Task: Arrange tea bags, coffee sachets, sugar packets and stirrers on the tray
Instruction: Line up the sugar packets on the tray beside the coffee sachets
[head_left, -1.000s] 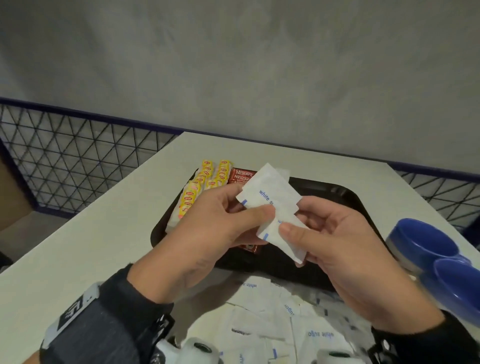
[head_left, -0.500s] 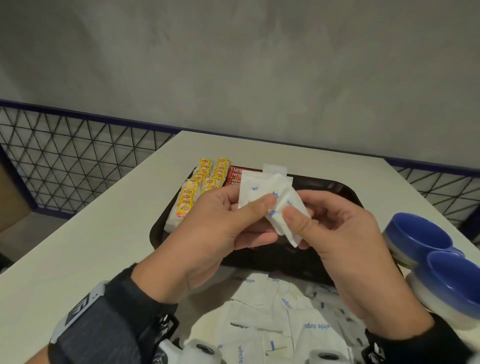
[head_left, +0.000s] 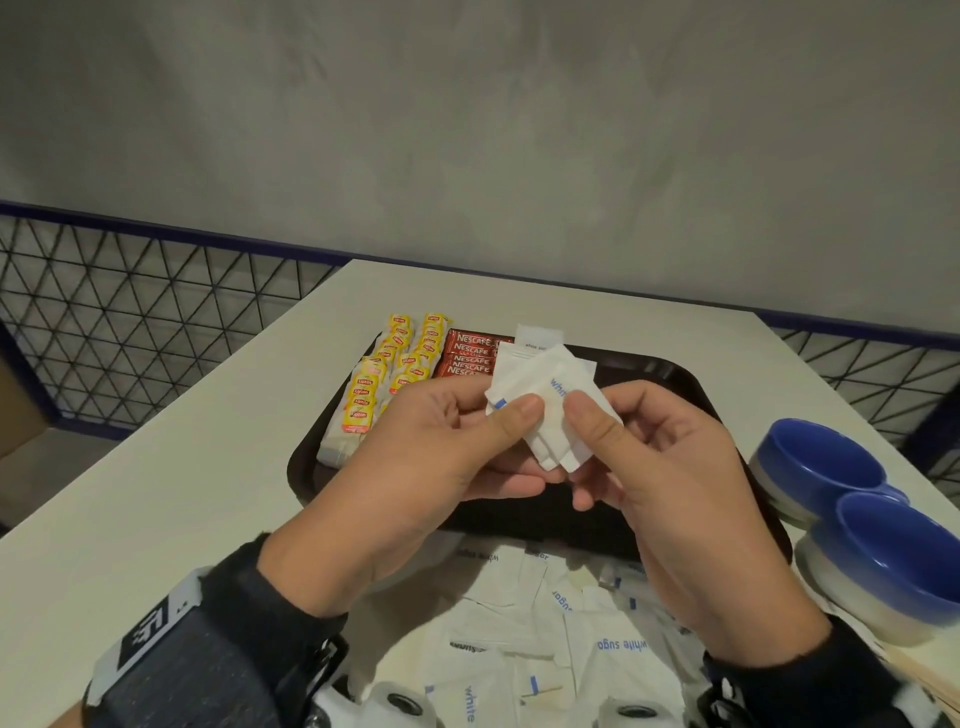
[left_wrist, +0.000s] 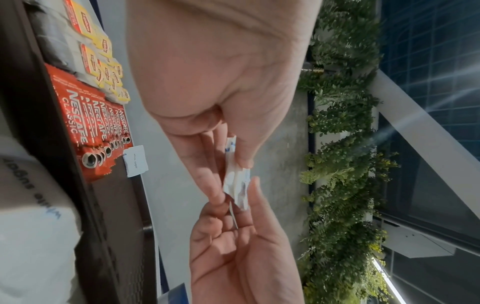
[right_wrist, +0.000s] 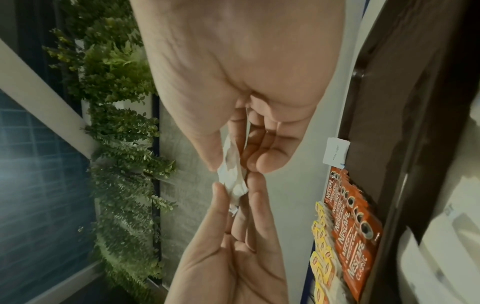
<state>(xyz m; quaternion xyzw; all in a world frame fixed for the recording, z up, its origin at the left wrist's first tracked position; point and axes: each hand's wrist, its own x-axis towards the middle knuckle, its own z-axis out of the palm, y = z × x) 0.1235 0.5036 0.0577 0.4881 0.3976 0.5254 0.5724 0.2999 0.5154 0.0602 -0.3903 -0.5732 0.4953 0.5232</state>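
White sugar packets sit lower and more bunched above the tray than a second ago, when they fanned out higher. The left hand pinches them with thumb against fingers; the right hand pinches their other side the same way. One packet shows blue "white". On the tray lie yellow Lipton tea bags, red Nescafé sachets and one loose packet reading "white sugar".

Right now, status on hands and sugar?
Left hand and right hand pinching sugar packets above tray. One sugar packet placed. Path clear.
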